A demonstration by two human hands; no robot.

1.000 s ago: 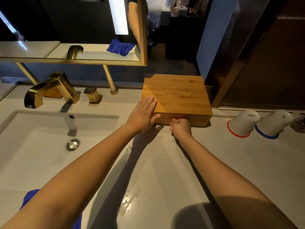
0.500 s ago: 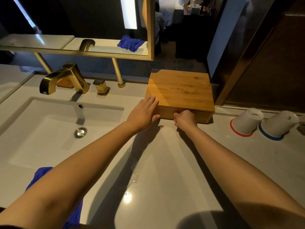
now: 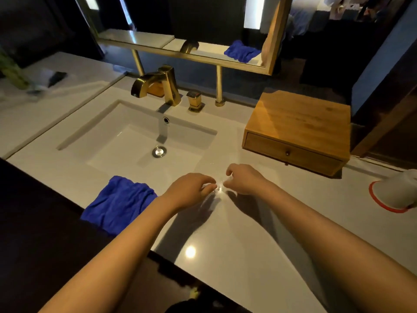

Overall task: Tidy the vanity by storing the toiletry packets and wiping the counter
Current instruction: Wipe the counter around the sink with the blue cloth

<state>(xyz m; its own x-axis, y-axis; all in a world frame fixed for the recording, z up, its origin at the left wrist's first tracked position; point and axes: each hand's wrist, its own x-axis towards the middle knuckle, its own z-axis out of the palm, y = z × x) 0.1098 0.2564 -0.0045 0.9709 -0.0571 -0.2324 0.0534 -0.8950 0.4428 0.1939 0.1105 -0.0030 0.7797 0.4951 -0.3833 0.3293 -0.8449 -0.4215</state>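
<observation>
Gold faucet (image 3: 158, 84) stood at upper centre, spout over the white sink basin (image 3: 108, 141). Round chrome drain stopper (image 3: 159, 152) sat in the basin floor. Square gold handle (image 3: 195, 101) was just right of the faucet. Gold-framed mirror (image 3: 272, 41) spanned the top. Red-rimmed white cup (image 3: 397, 193) was at the right edge, partly cut off.

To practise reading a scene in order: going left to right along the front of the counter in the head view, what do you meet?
blue cloth → left hand → right hand → wooden drawer box → red-rimmed cup
</observation>
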